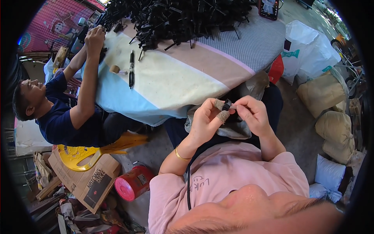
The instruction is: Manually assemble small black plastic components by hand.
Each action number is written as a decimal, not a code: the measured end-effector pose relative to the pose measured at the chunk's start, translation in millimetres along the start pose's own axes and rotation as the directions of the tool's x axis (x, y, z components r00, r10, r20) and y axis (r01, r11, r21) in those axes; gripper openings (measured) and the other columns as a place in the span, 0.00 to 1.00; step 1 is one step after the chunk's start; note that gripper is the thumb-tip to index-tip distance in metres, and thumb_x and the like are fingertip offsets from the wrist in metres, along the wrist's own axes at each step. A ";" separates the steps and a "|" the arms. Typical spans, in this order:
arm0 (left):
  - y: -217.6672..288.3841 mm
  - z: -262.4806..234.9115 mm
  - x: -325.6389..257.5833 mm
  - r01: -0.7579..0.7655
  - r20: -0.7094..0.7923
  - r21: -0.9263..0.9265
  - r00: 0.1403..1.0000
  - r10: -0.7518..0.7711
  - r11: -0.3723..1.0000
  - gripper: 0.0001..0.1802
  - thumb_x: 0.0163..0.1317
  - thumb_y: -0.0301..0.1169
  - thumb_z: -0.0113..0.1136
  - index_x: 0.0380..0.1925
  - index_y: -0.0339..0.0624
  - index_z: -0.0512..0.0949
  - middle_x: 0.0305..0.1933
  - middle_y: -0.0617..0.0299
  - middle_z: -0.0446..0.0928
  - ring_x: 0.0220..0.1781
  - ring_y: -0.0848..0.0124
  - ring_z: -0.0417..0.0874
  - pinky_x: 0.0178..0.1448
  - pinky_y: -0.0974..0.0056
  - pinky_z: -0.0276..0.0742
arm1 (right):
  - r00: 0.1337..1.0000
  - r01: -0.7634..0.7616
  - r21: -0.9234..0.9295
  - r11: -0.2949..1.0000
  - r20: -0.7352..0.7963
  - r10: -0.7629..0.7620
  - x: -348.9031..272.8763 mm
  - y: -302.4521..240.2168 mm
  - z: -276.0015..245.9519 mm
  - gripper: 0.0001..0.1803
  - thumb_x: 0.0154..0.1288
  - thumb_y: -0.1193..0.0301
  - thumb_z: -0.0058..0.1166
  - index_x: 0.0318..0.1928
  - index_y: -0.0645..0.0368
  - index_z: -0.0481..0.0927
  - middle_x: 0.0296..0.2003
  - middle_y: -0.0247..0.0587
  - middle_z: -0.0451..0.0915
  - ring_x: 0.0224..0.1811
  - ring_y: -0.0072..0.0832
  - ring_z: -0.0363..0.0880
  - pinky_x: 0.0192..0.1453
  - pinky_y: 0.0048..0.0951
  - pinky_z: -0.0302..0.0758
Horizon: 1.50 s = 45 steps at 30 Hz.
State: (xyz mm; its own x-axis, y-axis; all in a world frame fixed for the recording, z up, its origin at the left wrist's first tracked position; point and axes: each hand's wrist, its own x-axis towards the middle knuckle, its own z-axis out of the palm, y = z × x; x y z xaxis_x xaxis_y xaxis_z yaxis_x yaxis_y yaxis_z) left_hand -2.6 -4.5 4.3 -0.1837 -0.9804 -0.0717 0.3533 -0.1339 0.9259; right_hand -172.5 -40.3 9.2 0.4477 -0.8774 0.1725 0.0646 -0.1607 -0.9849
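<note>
Above my lap, my left hand pinches a small black strap-like piece between thumb and forefinger, both wrapped in tan tape. My right hand is closed at the piece's right side, thumb and forefinger pressed together on its end. What exactly lies between those right fingertips is too small to make out. Below the hands, a greyish plastic bag rests on my lap, partly hidden. A large heap of similar black pieces covers the far part of the cloth-covered table.
On the table lie a black pen, a tape roll and a phone. At left, a co-worker sits on a yellow chair, hands raised by the table. A red bucket and several sacks stand around me.
</note>
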 end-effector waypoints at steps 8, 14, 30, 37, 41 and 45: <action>-7.7 3.7 -5.4 -0.191 -0.151 0.298 0.958 0.244 0.935 0.12 0.52 0.18 0.58 0.37 0.32 0.71 0.38 0.57 0.77 0.41 0.74 0.77 0.45 0.72 0.73 | 0.992 0.122 -0.312 0.942 0.017 -0.123 3.1 -5.0 9.0 0.04 0.59 0.76 0.51 0.33 0.65 0.75 0.21 0.40 0.75 0.21 0.24 0.72 0.26 0.21 0.68; -14.9 3.6 -1.2 -0.395 -0.096 0.562 0.842 0.531 0.727 0.10 0.47 0.17 0.59 0.31 0.33 0.73 0.35 0.50 0.76 0.37 0.63 0.79 0.42 0.68 0.73 | 0.999 -0.028 -0.169 0.985 0.018 0.031 2.1 0.8 9.8 0.05 0.60 0.75 0.50 0.32 0.65 0.75 0.20 0.39 0.74 0.20 0.21 0.71 0.25 0.20 0.67; 2.4 10.3 -2.6 -0.114 -0.153 -0.511 0.987 0.039 0.852 0.13 0.64 0.31 0.46 0.47 0.40 0.63 0.50 0.54 0.70 0.51 0.63 0.75 0.54 0.60 0.73 | 0.967 0.241 -0.318 0.917 0.005 -0.253 -0.2 -4.6 2.1 0.09 0.49 0.78 0.59 0.33 0.63 0.76 0.24 0.34 0.78 0.17 0.16 0.68 0.19 0.17 0.62; -3.1 4.4 -1.8 0.080 0.007 -0.489 0.996 -0.087 0.869 0.16 0.64 0.29 0.44 0.52 0.40 0.64 0.45 0.58 0.72 0.46 0.68 0.76 0.50 0.65 0.73 | 0.861 0.493 -0.271 0.827 0.017 -0.508 6.5 2.4 -2.8 0.10 0.46 0.75 0.64 0.30 0.62 0.77 0.21 0.35 0.77 0.17 0.19 0.71 0.20 0.16 0.64; -7.7 2.4 -6.1 0.109 0.008 -0.035 0.994 -0.109 0.993 0.19 0.63 0.25 0.44 0.55 0.37 0.63 0.46 0.62 0.72 0.44 0.79 0.72 0.47 0.76 0.69 | 0.973 0.204 -0.185 0.961 -0.074 -0.220 4.9 5.4 -0.3 0.14 0.46 0.73 0.66 0.30 0.62 0.74 0.21 0.33 0.75 0.21 0.13 0.71 0.21 0.16 0.67; 0.7 12.2 -6.7 -0.058 0.136 0.079 0.990 0.047 0.995 0.24 0.56 0.19 0.50 0.55 0.33 0.62 0.46 0.62 0.72 0.47 0.78 0.72 0.49 0.73 0.71 | 0.998 -0.028 -0.003 1.000 -0.051 0.028 7.8 10.3 4.3 0.15 0.47 0.72 0.66 0.31 0.62 0.71 0.23 0.31 0.75 0.22 0.13 0.72 0.25 0.15 0.68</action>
State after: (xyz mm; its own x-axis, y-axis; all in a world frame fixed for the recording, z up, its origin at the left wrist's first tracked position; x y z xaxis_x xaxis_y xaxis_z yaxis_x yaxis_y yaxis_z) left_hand -12.3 3.8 9.9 -0.2896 -0.9569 0.0231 0.2902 -0.0648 0.9548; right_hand -164.5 -46.8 0.3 0.4035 -0.9034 0.1455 0.0493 -0.1373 -0.9893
